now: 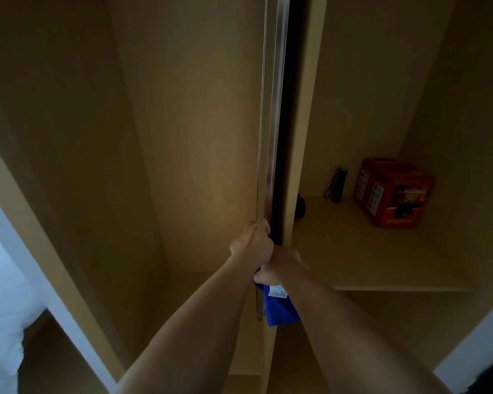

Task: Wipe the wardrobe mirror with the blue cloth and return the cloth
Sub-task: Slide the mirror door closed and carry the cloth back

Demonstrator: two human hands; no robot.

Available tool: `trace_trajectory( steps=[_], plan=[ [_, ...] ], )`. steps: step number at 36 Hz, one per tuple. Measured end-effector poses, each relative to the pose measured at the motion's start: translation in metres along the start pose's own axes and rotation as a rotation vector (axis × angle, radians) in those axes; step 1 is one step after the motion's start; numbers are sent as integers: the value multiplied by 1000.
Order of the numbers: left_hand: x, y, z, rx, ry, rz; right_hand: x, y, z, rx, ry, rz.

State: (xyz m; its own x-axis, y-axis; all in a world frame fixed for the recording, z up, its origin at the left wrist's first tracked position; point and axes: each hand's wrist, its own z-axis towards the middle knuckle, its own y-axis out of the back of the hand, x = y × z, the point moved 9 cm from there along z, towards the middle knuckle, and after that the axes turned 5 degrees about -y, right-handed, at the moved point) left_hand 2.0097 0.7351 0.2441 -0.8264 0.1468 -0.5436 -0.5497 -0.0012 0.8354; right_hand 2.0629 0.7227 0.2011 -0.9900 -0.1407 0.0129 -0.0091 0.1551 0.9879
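our left hand (252, 243) fingers clamped on door edge (271, 137) | our right hand (281, 267) fingers clamped on blue cloth (279, 308), hanging at 6 o'clock below them

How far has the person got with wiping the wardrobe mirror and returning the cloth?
Done: cannot tell; no mirror face shows. In hand: the left hand grips the metal-edged sliding wardrobe door, and the right hand holds the blue cloth with a white label by that edge. Left: putting the cloth back.
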Motion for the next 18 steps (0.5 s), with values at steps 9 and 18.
trace_trajectory(
  steps=[9, 18],
  plan=[
    [0, 2, -2, -14, -37, 0, 1, 0, -2, -30, -7, 17],
    [41, 19, -27, -294, 103, -211, -9, -3, -8, -35, -90, 169]
  ],
)
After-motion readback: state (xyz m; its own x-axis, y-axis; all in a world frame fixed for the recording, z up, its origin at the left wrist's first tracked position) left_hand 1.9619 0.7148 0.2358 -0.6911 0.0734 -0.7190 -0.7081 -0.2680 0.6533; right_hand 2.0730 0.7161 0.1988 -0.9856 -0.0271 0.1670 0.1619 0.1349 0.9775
